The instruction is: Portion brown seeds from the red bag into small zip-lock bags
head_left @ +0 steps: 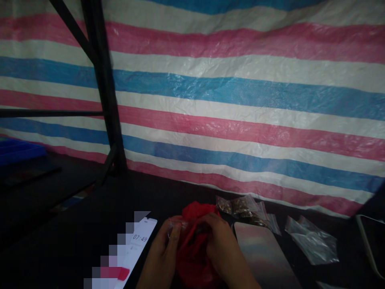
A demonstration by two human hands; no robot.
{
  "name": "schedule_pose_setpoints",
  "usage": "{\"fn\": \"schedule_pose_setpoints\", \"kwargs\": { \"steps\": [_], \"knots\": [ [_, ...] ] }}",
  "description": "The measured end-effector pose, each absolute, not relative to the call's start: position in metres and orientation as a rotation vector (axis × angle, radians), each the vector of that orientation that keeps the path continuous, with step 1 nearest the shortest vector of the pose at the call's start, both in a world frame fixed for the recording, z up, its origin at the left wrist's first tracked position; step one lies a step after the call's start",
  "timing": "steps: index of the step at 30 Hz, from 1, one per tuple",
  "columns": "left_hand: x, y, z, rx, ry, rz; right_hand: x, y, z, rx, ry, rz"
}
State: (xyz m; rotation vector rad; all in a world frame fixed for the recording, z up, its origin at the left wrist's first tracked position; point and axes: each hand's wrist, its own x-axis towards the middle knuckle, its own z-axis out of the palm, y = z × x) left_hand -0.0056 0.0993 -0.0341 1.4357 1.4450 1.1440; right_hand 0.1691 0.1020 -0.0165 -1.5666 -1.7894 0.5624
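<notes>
Low in the middle of the head view, both my hands work at a red plastic bag (192, 257) on a dark table (75, 241). My left hand (164, 251) pinches a small clear plastic bag (176, 224) at the red bag's top left. My right hand (224, 249) has its fingers curled into the red bag's opening. What lies inside the red bag is hidden.
A lit phone (136, 249) showing 07:49 lies left of my hands. A shiny flat slab (261, 257) lies to the right. Small clear packets (245, 208) with brown contents and empty clear bags (313, 241) sit behind it. A black metal frame (104, 92) stands against a striped tarp (240, 92).
</notes>
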Motion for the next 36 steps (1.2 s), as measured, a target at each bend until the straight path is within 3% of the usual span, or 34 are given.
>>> {"fn": "schedule_pose_setpoints", "kwargs": {
  "steps": [12, 23, 33, 36],
  "knots": [
    [0.003, 0.094, -0.027, 1.177, 1.410, 1.219, 0.174, 0.087, -0.022, -1.520, -1.757, 0.699],
    [0.000, 0.097, -0.033, 1.178, 1.431, 1.421, 0.182, 0.087, -0.003, -1.149, -1.511, 1.244],
    [0.005, 0.091, -0.043, 1.620, 1.285, 1.369, 0.198, 0.069, 0.033, -1.062, -1.459, 1.327],
    [0.006, 0.091, -0.041, 1.727, 1.249, 1.306, 0.188, 0.068, 0.038, -1.142, -1.550, 1.164]
  ]
}}
